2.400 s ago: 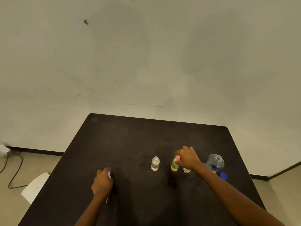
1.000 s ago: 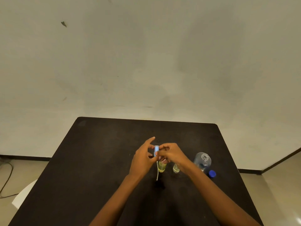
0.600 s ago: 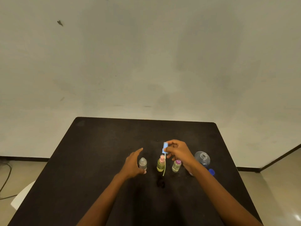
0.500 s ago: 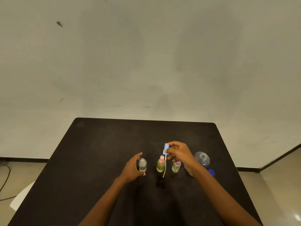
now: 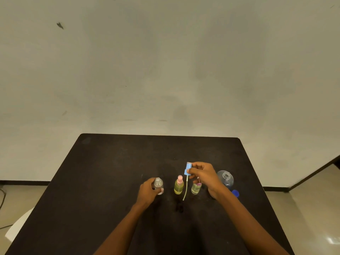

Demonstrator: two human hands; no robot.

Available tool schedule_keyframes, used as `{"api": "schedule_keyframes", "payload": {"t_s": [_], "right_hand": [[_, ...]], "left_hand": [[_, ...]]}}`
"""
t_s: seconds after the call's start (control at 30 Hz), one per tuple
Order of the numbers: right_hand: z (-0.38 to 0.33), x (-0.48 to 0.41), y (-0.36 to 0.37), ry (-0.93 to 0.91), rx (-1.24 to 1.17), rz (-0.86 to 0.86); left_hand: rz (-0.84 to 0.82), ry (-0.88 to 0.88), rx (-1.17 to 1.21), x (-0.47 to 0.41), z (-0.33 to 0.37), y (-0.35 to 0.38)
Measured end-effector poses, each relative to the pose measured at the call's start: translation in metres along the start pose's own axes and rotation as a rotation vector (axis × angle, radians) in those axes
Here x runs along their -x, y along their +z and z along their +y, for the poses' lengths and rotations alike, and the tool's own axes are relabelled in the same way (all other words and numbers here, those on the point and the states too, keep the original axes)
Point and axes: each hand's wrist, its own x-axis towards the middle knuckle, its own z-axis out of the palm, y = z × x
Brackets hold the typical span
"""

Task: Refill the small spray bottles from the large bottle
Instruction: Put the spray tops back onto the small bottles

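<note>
left hand (image 5: 147,192) grips clear uncapped bottle (image 5: 158,184); right hand (image 5: 204,176) pinches blue sprayer (image 5: 188,169)

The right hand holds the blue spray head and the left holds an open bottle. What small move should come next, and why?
Probably move the blue spray head left, over the clear small bottle, and lower its tube into the neck. The left hand grips that uncapped bottle; the right hand pinches the head, its tube hanging free.
</note>
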Motion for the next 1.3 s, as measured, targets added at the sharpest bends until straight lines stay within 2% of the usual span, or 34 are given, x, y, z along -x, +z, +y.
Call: {"api": "schedule_keyframes", "payload": {"t_s": [0.13,0.27,0.4,0.5,0.63,0.8,1.03,1.17,1.3], "right_hand": [[-0.009,0.004,-0.008,-0.055,-0.063,0.069],[-0.031,0.013,-0.015,-0.145,-0.251,0.182],[-0.073,0.032,-0.020,-0.325,-0.462,0.196],[-0.104,0.047,-0.023,-0.468,-0.505,0.208],[-0.129,0.059,-0.026,-0.572,-0.480,0.248],[-0.136,0.062,-0.025,-0.615,-0.404,0.234],[-0.124,0.062,-0.016,-0.636,-0.217,0.089],[-0.117,0.062,-0.011,-0.659,-0.062,0.042],[-0.115,0.062,-0.008,-0.664,-0.009,0.005]], "left_hand": [[0.065,0.076,0.118,0.009,0.020,-0.006],[0.163,0.179,0.211,0.021,0.058,-0.016],[0.232,0.270,0.262,0.040,0.107,-0.028],[0.232,0.377,0.238,0.051,0.134,-0.036],[0.231,0.426,0.234,0.061,0.154,-0.038],[0.238,0.453,0.226,0.066,0.164,-0.038],[0.211,0.484,0.252,0.074,0.171,-0.039],[0.188,0.493,0.276,0.078,0.175,-0.039],[0.191,0.496,0.278,0.078,0.177,-0.038]]}}
